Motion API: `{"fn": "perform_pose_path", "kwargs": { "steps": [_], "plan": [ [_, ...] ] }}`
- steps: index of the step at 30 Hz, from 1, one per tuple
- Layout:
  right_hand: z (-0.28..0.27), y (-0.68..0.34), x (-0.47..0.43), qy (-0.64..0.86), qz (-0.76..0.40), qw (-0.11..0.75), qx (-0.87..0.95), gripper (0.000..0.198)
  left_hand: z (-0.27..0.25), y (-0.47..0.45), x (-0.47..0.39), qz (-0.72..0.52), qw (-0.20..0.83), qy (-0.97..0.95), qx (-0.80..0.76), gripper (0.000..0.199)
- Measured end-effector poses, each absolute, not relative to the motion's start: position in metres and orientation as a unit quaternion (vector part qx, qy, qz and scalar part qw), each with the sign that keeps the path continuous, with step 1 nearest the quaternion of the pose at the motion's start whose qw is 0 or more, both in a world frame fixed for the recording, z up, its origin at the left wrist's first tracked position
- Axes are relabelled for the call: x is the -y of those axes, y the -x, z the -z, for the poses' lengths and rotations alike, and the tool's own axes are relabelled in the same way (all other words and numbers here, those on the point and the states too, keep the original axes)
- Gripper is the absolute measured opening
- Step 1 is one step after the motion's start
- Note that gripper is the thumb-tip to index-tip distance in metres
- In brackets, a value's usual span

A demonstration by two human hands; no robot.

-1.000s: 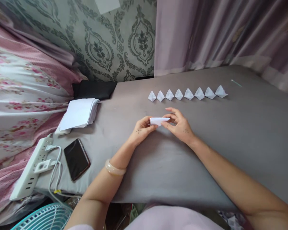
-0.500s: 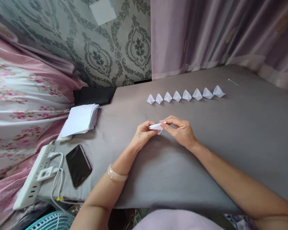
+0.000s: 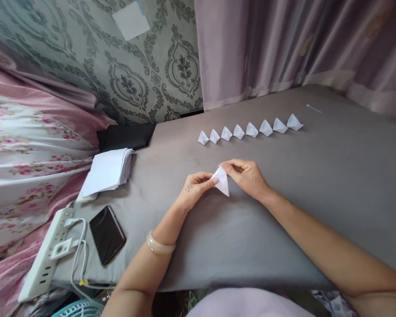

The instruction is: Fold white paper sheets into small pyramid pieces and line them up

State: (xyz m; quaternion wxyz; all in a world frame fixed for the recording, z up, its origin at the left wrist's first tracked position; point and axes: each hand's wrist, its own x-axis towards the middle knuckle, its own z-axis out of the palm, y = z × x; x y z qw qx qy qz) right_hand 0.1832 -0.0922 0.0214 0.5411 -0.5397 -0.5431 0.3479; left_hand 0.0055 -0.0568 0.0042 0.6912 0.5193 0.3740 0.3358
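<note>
A small piece of folded white paper (image 3: 222, 182) is held between my two hands above the grey tabletop (image 3: 251, 237); it shows a flat triangular face with one corner pointing down. My left hand (image 3: 198, 187) pinches its left side, thumb on the near face. At the upper corner, my right hand (image 3: 246, 175) grips the paper between thumb and fingers; the fingertips are partly hidden. Beyond the hands stand several folded white paper shapes (image 3: 239, 132) in a slanting row, each with a pointed top.
To the left lie a stack of white paper (image 3: 107, 171), a black flat case (image 3: 127, 136) and a phone (image 3: 107, 234). A power strip (image 3: 46, 253) with white cables (image 3: 84, 246) runs along the left edge. A thin stick (image 3: 313, 108) lies at the far right.
The folded paper has turned from nearly edge-on to showing a broad triangular face. Both hands still hold it. The view has shifted slightly.
</note>
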Motion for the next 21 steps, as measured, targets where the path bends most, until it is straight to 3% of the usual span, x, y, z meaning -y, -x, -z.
{"fn": "perform_pose_path", "kwargs": {
  "steps": [4, 12, 21],
  "plan": [
    [-0.016, -0.175, 0.095, 0.523, -0.397, 0.526, 0.541, 0.037, -0.001, -0.007, 0.052, -0.385, 0.731, -0.426, -0.368, 0.023],
    [-0.012, -0.163, 0.103, 0.54, -0.26, 0.513, 0.615, 0.029, -0.004, -0.009, 0.049, -0.411, 0.743, -0.389, -0.357, 0.026],
    [-0.003, -0.168, 0.099, 0.571, -0.222, 0.519, 0.597, 0.027, 0.004, -0.007, 0.049, -0.41, 0.66, -0.493, -0.39, 0.021]
  ]
}}
